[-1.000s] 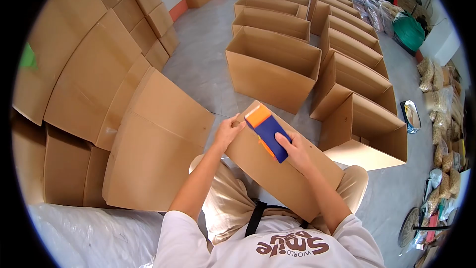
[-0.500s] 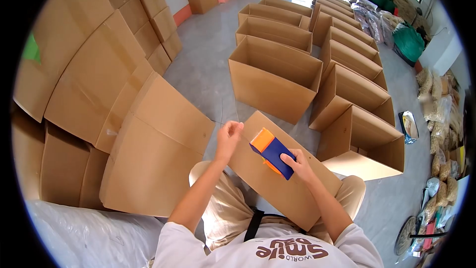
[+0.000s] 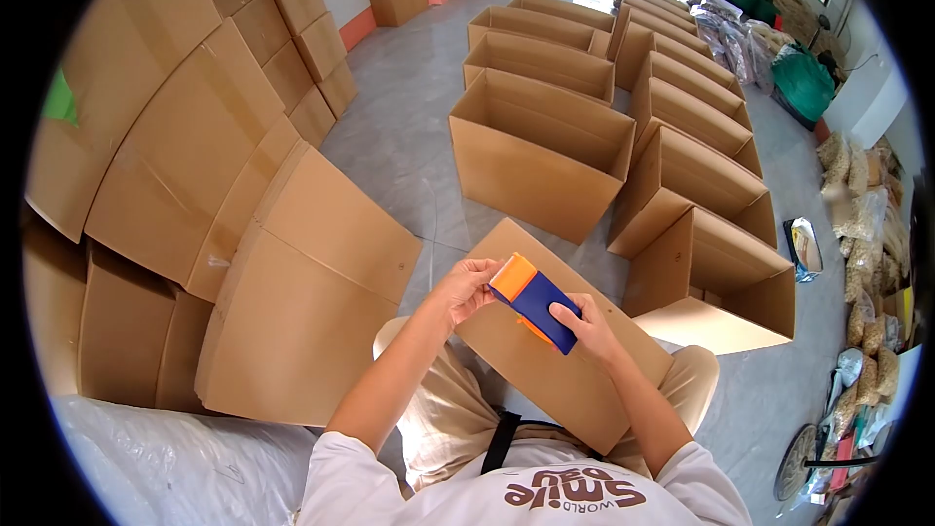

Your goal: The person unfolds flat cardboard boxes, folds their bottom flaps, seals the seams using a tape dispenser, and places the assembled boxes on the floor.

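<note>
My right hand (image 3: 584,323) is wrapped round the blue body of a tape dispenser (image 3: 545,310), thumb on top. Its orange front end points up and to the left. At that front end, the fingers of my left hand (image 3: 466,290) are pinched together right by the edge; whether tape is between them is too small to see. Beneath both hands a cardboard box (image 3: 565,385) lies slantwise between my knees, its closed brown face upward.
Open-topped cardboard boxes (image 3: 541,156) stand in rows ahead. To my left lean large flattened cartons (image 3: 312,302), with stacked boxes (image 3: 292,49) behind. Plastic sheeting (image 3: 185,458) lies at lower left. Filled bags (image 3: 857,234) line the right side, near a small open container (image 3: 804,248).
My left hand has moved down and right to the dispenser's front end, from a spot just off it. The right hand and dispenser have barely shifted.
</note>
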Motion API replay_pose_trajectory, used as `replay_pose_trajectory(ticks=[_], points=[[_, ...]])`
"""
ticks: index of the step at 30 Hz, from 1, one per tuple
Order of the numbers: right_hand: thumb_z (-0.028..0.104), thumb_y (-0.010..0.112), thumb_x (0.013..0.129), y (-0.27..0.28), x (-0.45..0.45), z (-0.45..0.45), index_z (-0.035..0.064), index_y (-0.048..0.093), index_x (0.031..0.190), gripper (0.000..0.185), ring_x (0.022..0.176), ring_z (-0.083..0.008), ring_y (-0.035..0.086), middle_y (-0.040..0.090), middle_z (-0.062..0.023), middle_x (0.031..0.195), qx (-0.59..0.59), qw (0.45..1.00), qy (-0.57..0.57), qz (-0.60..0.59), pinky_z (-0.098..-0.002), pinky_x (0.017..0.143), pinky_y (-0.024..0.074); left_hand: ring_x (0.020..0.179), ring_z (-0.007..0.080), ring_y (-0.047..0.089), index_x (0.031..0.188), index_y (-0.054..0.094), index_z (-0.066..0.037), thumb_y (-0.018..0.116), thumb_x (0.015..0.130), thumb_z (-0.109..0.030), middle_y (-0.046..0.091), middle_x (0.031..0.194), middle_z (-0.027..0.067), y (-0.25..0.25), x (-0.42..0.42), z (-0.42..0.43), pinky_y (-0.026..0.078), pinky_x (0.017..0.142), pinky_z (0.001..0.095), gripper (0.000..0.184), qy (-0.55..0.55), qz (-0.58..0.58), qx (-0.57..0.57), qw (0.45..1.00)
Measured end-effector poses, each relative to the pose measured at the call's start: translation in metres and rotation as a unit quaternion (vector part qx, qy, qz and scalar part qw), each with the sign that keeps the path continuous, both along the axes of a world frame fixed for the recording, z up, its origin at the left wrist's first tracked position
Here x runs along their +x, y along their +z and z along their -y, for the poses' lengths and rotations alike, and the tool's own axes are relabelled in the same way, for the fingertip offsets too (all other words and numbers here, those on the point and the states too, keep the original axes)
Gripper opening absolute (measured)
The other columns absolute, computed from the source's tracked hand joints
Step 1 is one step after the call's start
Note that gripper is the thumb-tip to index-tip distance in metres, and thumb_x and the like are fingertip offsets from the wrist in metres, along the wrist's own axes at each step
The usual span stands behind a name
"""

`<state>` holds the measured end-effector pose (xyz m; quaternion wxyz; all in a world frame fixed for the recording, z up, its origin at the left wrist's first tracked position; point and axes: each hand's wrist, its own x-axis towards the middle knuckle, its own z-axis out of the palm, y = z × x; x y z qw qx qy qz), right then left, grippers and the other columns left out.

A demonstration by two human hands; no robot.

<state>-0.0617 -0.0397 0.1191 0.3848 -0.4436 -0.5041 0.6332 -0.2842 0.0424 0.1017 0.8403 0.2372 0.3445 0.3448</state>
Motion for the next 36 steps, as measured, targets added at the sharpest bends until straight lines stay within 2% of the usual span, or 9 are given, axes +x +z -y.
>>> replay_pose_trajectory(ticks=[4, 5, 6, 12, 19, 22, 27, 32, 36], points=[[0.031, 0.059, 0.089, 0.007, -0.007, -0.003, -0.0055, 0.062, 0.093, 0.036, 0.064, -0.0062, 0.054, 0.061, -0.0021, 0.073, 0.006, 1.0, -0.011, 0.028, -0.0222, 0.057, 0.0432, 0.071, 0.0108, 0.063, 0.079, 0.063, -0.004, 0.058, 0.089, -0.011, 0.064, 0.078, 0.0037, -0.019, 0.001, -0.008, 0.055, 0.07, 0.0268, 0.013, 0.024, -0.047, 0.015, 0.998], [0.03, 0.059, 0.089, 0.008, -0.009, -0.004, -0.0061, 0.062, 0.094, 0.037, 0.065, -0.007, 0.055, 0.061, -0.0031, 0.074, 0.003, 0.999, -0.01, 0.043, -0.0225, 0.058, 0.0439, 0.062, 0.0087, 0.058, 0.076, 0.064, -0.004, 0.061, 0.087, -0.012, 0.062, 0.071, 0.0017, -0.023, -0.001, -0.015, 0.049, 0.059, 0.0242, 0.014, 0.044, -0.129, 0.054, 0.989], [0.03, 0.059, 0.089, 0.011, -0.008, -0.005, -0.0061, 0.062, 0.094, 0.037, 0.065, -0.007, 0.055, 0.061, -0.0031, 0.074, 0.002, 0.999, -0.01, 0.043, -0.0225, 0.058, 0.0439, 0.053, 0.0066, 0.053, 0.072, 0.064, -0.004, 0.064, 0.085, -0.013, 0.059, 0.064, -0.0004, -0.027, -0.004, -0.024, 0.042, 0.048, 0.0216, 0.016, 0.064, -0.21, 0.093, 0.971], [0.03, 0.062, 0.085, 0.023, 0.022, 0.02, -0.0067, 0.063, 0.096, 0.038, 0.064, -0.0122, 0.059, 0.064, -0.0081, 0.074, 0.003, 0.979, 0.001, 0.203, -0.0264, 0.059, 0.0473, 0.049, 0.0062, 0.035, 0.061, 0.061, -0.007, 0.07, 0.078, -0.017, 0.048, 0.054, -0.0035, -0.072, -0.084, -0.121, 0.03, 0.045, 0.027, 0.022, 0.161, -0.48, 0.29, 0.812], [0.029, 0.063, 0.083, 0.02, 0.028, 0.031, -0.0075, 0.064, 0.093, 0.038, 0.063, -0.015, 0.061, 0.065, -0.0123, 0.073, 0.0, 0.976, -0.024, 0.215, -0.0281, 0.059, 0.0483, 0.052, 0.0101, 0.045, 0.071, 0.064, 0.001, 0.067, 0.078, -0.017, 0.057, 0.06, 0.0036, -0.193, -0.059, -0.112, 0.037, 0.048, 0.0282, 0.02, 0.011, -0.495, 0.13, 0.859], [0.029, 0.063, 0.083, 0.021, 0.027, 0.036, -0.0079, 0.064, 0.093, 0.039, 0.063, -0.0158, 0.061, 0.065, -0.0133, 0.073, -0.021, 0.976, -0.029, 0.215, -0.0286, 0.059, 0.0483, 0.065, 0.0149, 0.047, 0.079, 0.064, 0.003, 0.058, 0.082, -0.024, 0.058, 0.071, 0.0088, -0.165, -0.046, -0.092, 0.037, 0.059, 0.0311, 0.028, -0.162, -0.328, -0.03, 0.93], [0.031, 0.063, 0.082, 0.021, 0.026, 0.037, -0.0077, 0.064, 0.093, 0.04, 0.062, -0.0178, 0.061, 0.065, -0.0142, 0.072, 0.0, 0.977, -0.046, 0.207, -0.0297, 0.059, 0.0482, 0.088, 0.0229, 0.051, 0.092, 0.063, 0.005, 0.042, 0.089, -0.037, 0.06, 0.089, 0.0174, -0.104, -0.047, -0.063, 0.038, 0.076, 0.0358, 0.047, -0.132, -0.148, -0.121, 0.973], [0.032, 0.062, 0.082, 0.022, 0.026, 0.035, -0.0072, 0.064, 0.092, 0.041, 0.063, -0.0198, 0.062, 0.064, -0.0154, 0.071, 0.029, 0.974, -0.04, 0.219, -0.0307, 0.059, 0.0483, 0.111, 0.0309, 0.055, 0.105, 0.063, 0.007, 0.026, 0.096, -0.049, 0.062, 0.107, 0.026, -0.038, -0.027, -0.074, 0.039, 0.093, 0.0405, 0.068, -0.125, -0.307, 0.021, 0.943], [0.033, 0.062, 0.083, 0.02, 0.03, 0.039, -0.0076, 0.064, 0.094, 0.042, 0.064, -0.0172, 0.061, 0.065, -0.0138, 0.074, 0.022, 0.978, -0.028, 0.207, -0.0305, 0.06, 0.0483, 0.106, 0.043, 0.054, 0.1, 0.062, 0.01, 0.027, 0.096, -0.051, 0.06, 0.103, 0.0322, -0.055, -0.013, -0.04, 0.038, 0.092, 0.0449, 0.07, -0.062, -0.528, 0.298, 0.793]])
